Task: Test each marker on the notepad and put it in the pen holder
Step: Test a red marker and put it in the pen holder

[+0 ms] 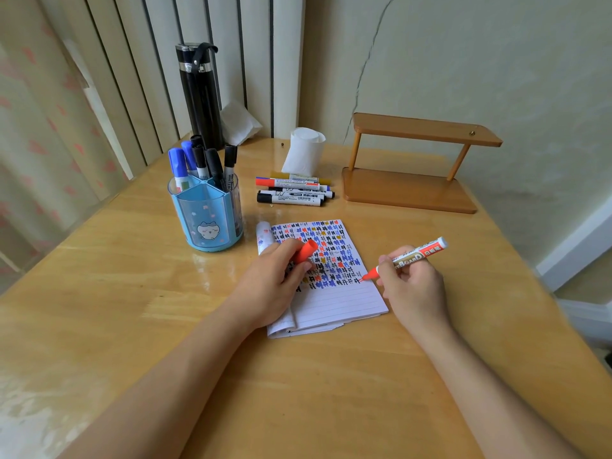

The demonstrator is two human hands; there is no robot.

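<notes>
Ink from the red marker [410, 256] is what I am checking, so I am setting its tip at the notepad [334, 299], at the end of the last row of coloured test marks, where the blank lined part begins; whether the tip is touching the paper or hovering just above it I cannot tell. My right hand [410, 286] is gripping the barrel low, near the tip, with thumb and fingers curled round it in a writing hold, so the body is slanting up and away to the right. That grip is closed firmly on the marker. My left hand [275, 276] is resting on the left side of the notepad, I judge to pin the page flat under the stroke. Its grip is curling round the red cap [306, 250], which is sticking out above the page, ready to go back on. The pen holder [207, 220] is standing on the surface [298, 376] just left of the notepad, with blue and black markers [202, 160] standing upright in its rear compartments. Behind the notepad a small pile of capped markers [293, 190] is lying flat, well apart from both hands. I am judging those as waiting their turn, so the task is looking partway done.
</notes>
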